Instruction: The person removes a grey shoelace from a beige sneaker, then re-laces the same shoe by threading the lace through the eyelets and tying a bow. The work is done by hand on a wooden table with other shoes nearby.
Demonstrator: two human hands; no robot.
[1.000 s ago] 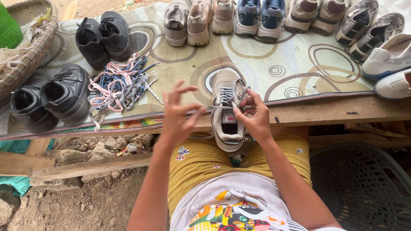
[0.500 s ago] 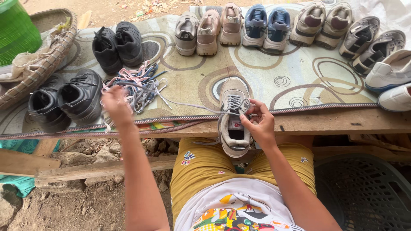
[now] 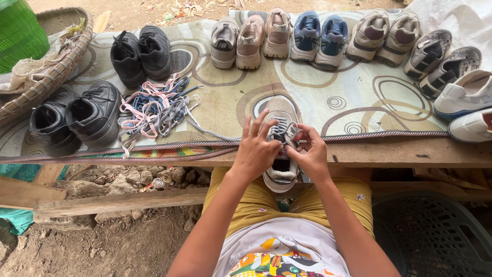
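A grey and tan sneaker point(image 3: 281, 114) lies toe away from me, half on the patterned mat point(image 3: 359, 97), its heel over the wooden table edge above my lap. My left hand point(image 3: 256, 149) and my right hand point(image 3: 309, 151) meet over its lacing, both pinching the grey shoelace point(image 3: 281, 129) threaded through its eyelets. A loose end of the lace trails left across the mat toward a pile of pink, blue and grey laces point(image 3: 154, 105).
Two pairs of black shoes point(image 3: 97, 77) stand at the left. A row of several sneakers point(image 3: 307, 36) lines the mat's far edge, with white ones point(image 3: 466, 102) at the right. A woven basket point(image 3: 51, 72), a green bin point(image 3: 20, 33) and a dark plastic crate point(image 3: 435, 231) surround the wooden table point(image 3: 400, 154).
My left hand has come back from the lace pile at the left to the sneaker and joined my right hand on the lace. The view has shifted slightly.
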